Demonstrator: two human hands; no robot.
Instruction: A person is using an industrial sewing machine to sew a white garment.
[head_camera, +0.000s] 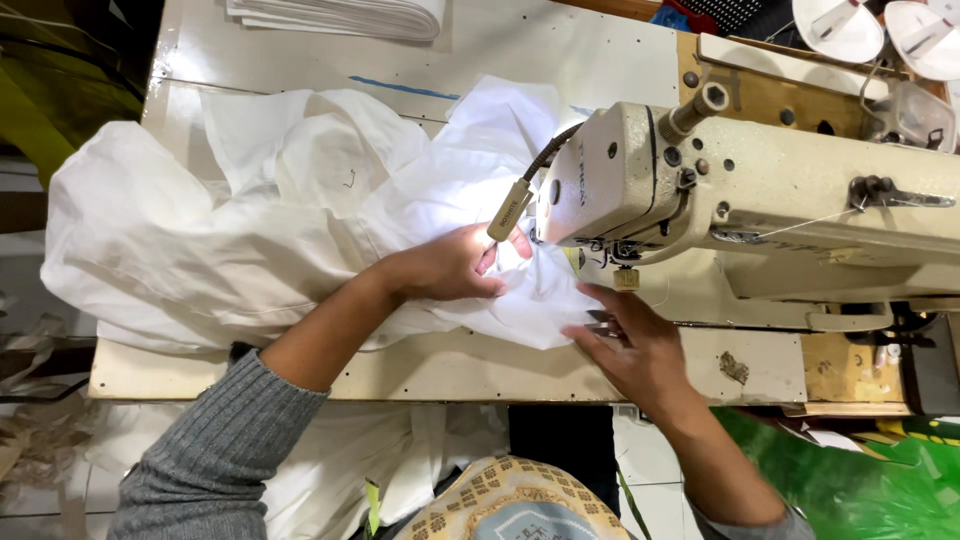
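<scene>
A large white fabric (250, 230) lies bunched across the sewing table and runs under the head of a cream sewing machine (720, 190). My left hand (450, 265) presses flat on the fabric just left of the needle area, lit by a small lamp on a flexible arm (512, 208). My right hand (630, 345) rests on the fabric's near edge in front of the machine, fingers spread and laid on the cloth. The needle itself is hidden behind the machine head and my left fingers.
A stack of folded white cloth (340, 15) lies at the table's far edge (560, 60). White cone-shaped pieces (880, 30) sit at the top right. More white fabric hangs below the table's front edge (330, 460). Green material (860, 480) lies at the lower right.
</scene>
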